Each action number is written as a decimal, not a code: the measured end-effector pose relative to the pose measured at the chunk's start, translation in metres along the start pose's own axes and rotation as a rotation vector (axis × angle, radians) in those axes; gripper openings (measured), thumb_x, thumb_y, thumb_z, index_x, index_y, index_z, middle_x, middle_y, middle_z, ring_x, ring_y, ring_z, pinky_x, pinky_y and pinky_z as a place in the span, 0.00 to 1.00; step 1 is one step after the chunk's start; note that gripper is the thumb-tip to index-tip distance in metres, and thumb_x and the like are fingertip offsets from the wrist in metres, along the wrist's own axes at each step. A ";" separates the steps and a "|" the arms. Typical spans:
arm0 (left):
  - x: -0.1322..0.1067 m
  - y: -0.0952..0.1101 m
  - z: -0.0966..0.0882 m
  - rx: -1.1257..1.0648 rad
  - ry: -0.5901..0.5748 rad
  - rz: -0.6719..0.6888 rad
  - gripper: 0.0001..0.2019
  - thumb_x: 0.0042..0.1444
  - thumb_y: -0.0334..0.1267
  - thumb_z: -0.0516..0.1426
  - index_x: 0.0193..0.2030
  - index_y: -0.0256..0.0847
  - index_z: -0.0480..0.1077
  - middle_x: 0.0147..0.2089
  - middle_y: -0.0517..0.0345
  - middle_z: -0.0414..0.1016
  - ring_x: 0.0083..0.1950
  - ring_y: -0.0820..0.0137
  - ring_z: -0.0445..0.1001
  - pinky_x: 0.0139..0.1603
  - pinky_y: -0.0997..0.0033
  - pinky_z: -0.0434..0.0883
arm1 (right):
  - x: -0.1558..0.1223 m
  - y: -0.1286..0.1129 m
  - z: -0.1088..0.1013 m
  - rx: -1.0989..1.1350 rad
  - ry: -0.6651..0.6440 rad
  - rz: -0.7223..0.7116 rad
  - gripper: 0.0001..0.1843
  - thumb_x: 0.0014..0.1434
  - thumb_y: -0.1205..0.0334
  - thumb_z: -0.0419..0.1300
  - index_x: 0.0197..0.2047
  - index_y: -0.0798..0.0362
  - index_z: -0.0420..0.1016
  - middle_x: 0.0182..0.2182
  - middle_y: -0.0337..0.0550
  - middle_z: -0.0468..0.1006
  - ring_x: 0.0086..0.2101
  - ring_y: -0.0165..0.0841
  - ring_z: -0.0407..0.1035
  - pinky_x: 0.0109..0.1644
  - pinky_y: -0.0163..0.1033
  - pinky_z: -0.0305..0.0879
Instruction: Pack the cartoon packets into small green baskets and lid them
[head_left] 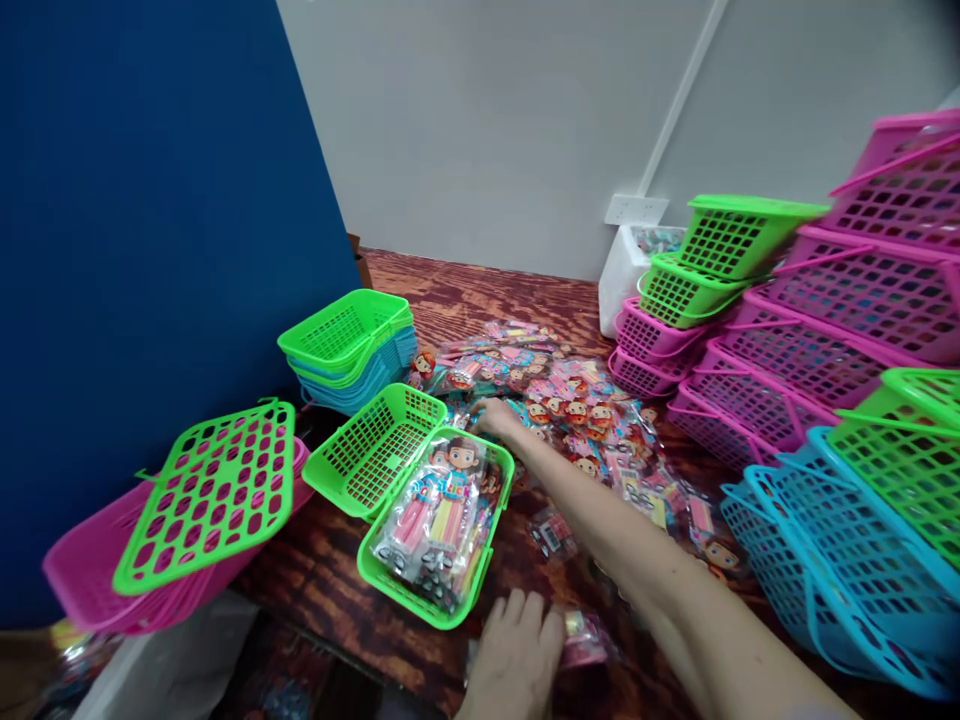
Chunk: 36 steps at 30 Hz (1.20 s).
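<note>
My right hand (pixel 495 416) reaches across to the near left side of a pile of clear plastic packets (pixel 577 410) with printed cartoon figures. Its fingers are bent down among the packets, and the fingertips are hidden. Close to the table's front edge, my left hand (pixel 517 645) has its fingers curled over a pink packet (pixel 585 640), which sticks out to the right. Between the hands and to their left lies an opened green basket (pixel 416 605), its perforated other half (pixel 379 440) folded out behind. Inside sit several packets (pixel 439 505) showing a cartoon figure and coloured sticks.
Nested green and blue baskets (pixel 349 340) stand at the back left. A green lattice lid (pixel 217 490) rests on pink baskets (pixel 82 570). Stacked pink baskets (pixel 832 330) and blue baskets (pixel 832 540) line the right. A white box (pixel 619 280) stands by the wall.
</note>
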<state>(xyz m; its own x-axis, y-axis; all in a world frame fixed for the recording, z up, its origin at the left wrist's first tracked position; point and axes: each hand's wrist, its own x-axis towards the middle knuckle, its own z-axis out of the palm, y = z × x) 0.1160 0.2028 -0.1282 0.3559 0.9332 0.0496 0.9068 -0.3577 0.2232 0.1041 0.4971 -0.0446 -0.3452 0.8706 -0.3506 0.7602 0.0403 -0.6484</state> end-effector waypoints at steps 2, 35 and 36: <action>-0.001 0.001 0.000 0.003 -0.010 -0.005 0.14 0.65 0.40 0.54 0.56 0.44 0.67 0.45 0.53 0.72 0.45 0.62 0.69 0.47 0.59 0.70 | -0.002 -0.002 0.005 0.010 0.024 -0.005 0.17 0.59 0.61 0.65 0.51 0.53 0.74 0.46 0.44 0.78 0.43 0.36 0.73 0.47 0.45 0.71; 0.000 -0.007 -0.076 -0.217 -0.194 0.110 0.14 0.60 0.25 0.51 0.51 0.41 0.67 0.70 0.46 0.56 0.60 0.61 0.68 0.59 0.59 0.69 | -0.292 0.155 -0.029 -0.394 -0.041 -0.259 0.24 0.57 0.70 0.60 0.56 0.48 0.68 0.50 0.47 0.78 0.50 0.41 0.72 0.52 0.43 0.65; 0.001 -0.009 -0.077 -0.224 -0.210 0.131 0.14 0.59 0.25 0.51 0.49 0.41 0.67 0.74 0.46 0.47 0.62 0.61 0.68 0.59 0.59 0.69 | -0.294 0.159 -0.024 -0.389 -0.053 -0.278 0.26 0.56 0.72 0.61 0.57 0.47 0.68 0.52 0.47 0.77 0.52 0.41 0.71 0.54 0.44 0.65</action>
<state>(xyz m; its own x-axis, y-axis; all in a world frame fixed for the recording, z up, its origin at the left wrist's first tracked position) 0.0909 0.2092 -0.0550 0.5258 0.8442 -0.1046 0.7866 -0.4357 0.4375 0.3389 0.2595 -0.0286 -0.5845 0.7749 -0.2405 0.7811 0.4571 -0.4255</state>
